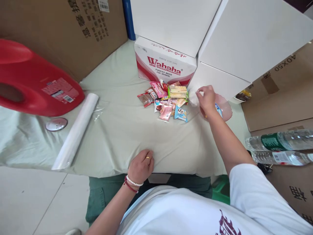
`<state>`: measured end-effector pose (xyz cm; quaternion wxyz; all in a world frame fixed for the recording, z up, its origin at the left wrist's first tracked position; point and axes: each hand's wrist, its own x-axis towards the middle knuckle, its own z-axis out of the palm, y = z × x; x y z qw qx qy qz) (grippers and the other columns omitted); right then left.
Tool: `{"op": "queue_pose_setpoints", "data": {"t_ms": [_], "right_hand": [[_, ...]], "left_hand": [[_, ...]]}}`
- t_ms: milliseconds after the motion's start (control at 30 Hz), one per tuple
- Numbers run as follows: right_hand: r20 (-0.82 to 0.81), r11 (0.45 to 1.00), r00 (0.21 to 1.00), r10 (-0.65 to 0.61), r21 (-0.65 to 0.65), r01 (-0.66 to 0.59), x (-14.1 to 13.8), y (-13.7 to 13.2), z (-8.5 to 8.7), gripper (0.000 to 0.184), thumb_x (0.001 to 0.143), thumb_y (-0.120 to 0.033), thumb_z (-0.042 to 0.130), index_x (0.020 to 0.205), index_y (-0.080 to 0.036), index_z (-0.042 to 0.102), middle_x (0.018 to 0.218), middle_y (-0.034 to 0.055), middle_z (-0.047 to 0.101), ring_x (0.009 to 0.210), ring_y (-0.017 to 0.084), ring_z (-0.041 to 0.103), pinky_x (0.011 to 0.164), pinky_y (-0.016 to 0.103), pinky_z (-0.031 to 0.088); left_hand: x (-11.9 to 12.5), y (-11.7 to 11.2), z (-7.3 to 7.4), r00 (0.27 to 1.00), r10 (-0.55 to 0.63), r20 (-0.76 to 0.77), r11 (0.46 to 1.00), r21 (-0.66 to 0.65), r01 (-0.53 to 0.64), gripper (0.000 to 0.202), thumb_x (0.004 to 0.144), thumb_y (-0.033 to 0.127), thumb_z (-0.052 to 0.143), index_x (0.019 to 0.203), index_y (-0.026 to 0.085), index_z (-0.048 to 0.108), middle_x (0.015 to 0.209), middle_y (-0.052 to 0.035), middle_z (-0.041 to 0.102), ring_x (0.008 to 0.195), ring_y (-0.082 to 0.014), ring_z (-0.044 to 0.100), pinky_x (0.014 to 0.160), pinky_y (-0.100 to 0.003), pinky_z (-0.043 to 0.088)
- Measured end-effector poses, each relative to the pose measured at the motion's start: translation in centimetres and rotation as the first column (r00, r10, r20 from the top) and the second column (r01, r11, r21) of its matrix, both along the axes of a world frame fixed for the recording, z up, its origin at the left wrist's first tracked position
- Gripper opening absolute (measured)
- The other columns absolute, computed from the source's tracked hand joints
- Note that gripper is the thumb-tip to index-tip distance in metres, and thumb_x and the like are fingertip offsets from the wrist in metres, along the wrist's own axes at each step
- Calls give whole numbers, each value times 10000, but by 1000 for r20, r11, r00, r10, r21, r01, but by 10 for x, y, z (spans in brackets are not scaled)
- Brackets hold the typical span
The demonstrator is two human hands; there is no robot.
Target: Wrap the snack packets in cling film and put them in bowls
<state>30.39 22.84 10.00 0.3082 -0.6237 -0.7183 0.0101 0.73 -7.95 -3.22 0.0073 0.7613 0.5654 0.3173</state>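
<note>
My right hand (206, 98) reaches out to the right of a pile of small wrapped snacks (167, 99). Its fingers are pinched on the rim of a thin clear plastic bag (226, 107) that has a pink tint and holds at least one small blue packet. My left hand (141, 166) rests at the near edge of the pale green cloth (117, 130), fingers curled against the cloth with nothing seen in them. A ring and bead bracelets show on that hand.
A roll of clear plastic bags (77, 130) lies on the left beside a round metal lid (56, 124) and a large red jug (34, 85). A Wahaha carton (163, 63) and white boxes (246, 39) stand behind the snacks. Two water bottles (278, 148) lie at right.
</note>
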Motion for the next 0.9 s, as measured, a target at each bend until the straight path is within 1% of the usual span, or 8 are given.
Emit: {"op": "queue_pose_setpoints", "data": {"t_ms": [100,233,300,400,500,600,767,900], "right_hand": [[-514,996,855,75,87,-35,21,-48,15,205,910,-426,664,956,-229,631,1022,41,670,764,160,608,662,291,513],[-945,973,326,-11,-86,-216,36,-132,7,344,792,-458,809,888,-255,549,929,-21,702,485,57,392,390,188,306],[-981,929,114,-155,-184,-321,30,-173,-12,377,719,-375,871,855,-240,546,810,-48,670,435,29,303,345,158,239],[-937,845,-49,-345,-288,-450,6,-225,-46,378,714,-341,882,841,-237,541,612,-103,534,377,20,209,306,150,185],[-888,784,-106,-447,-332,-525,-25,-260,-69,405,718,-398,890,855,-240,543,555,-119,483,356,21,165,299,163,141],[-884,795,-86,-459,-366,-483,-42,-274,-75,437,699,-445,901,844,-238,544,661,-81,603,379,26,236,316,180,176],[-932,879,6,-362,-343,-330,-31,-268,-70,428,723,-473,893,849,-242,556,718,-63,638,427,40,315,362,179,223],[-934,848,5,-357,-326,-418,-17,-267,-70,441,787,-605,815,982,-253,636,725,-50,618,454,56,329,388,187,223]], "left_hand": [[-2,-2,-2,992,1,127,999,-41,4,206,931,171,547,1028,215,723,971,-94,734,836,-204,705,720,-319,571],[0,2,11,867,69,494,980,-196,33,175,966,267,574,1009,202,730,956,-77,712,824,-177,685,742,-302,558],[10,7,26,678,180,712,926,-355,127,226,983,385,597,1039,200,712,940,-59,690,800,-159,671,743,-295,560],[36,16,48,255,352,901,802,-431,414,434,901,585,698,1141,226,658,1127,-76,678,976,-191,691,805,-324,592],[65,22,61,-10,517,856,636,-377,673,668,729,682,830,1219,272,637,1312,-97,636,1206,-267,634,864,-397,608],[81,23,62,-1,585,811,481,-346,805,629,619,569,951,1061,197,702,1131,-93,709,1040,-231,677,836,-362,594],[76,21,51,-8,623,782,587,-461,665,488,517,323,1018,765,167,628,776,32,651,748,-114,638,714,-255,546],[65,20,48,-24,607,794,650,-479,590,443,603,340,975,784,191,599,740,62,588,672,-79,574,620,-208,475]]}}
